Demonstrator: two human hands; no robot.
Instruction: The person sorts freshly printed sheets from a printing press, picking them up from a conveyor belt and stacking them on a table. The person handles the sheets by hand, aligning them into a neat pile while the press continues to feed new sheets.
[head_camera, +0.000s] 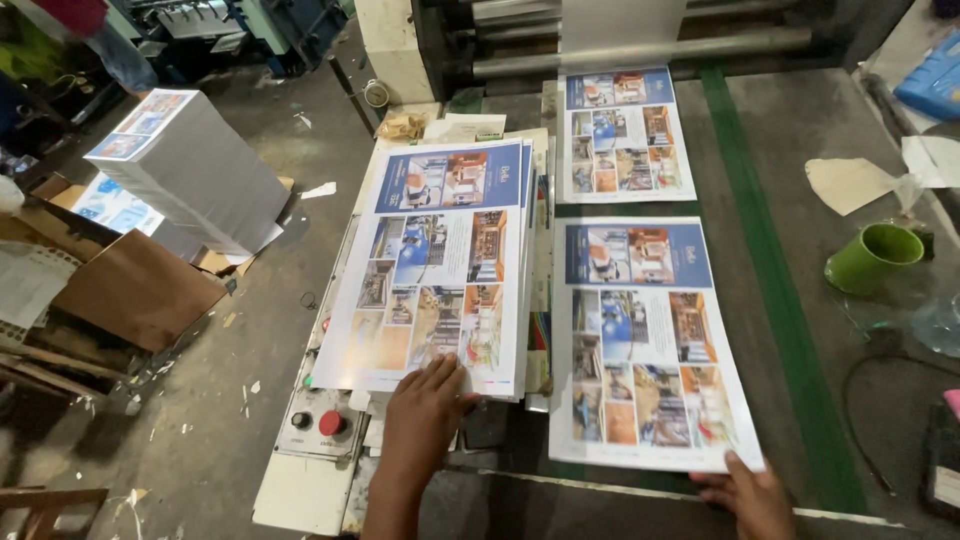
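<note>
My left hand (425, 410) rests flat on the near edge of a stack of printed colour sheets (440, 260) lying at the machine's left side. My right hand (745, 492) grips the near right corner of a single printed sheet (640, 340) lying on the grey conveyor surface (800, 150). A second printed sheet (622, 135) lies further back on the conveyor, just below the machine's rollers (640, 45). All sheets show a blue header with small photos below.
A green cup (872, 257) stands at the right on the conveyor. A tall pile of printed sheets (190, 165) sits on cardboard at the left on the floor. A control panel with a red button (331, 423) lies under the stack's near edge. A green stripe (780, 300) runs along the conveyor.
</note>
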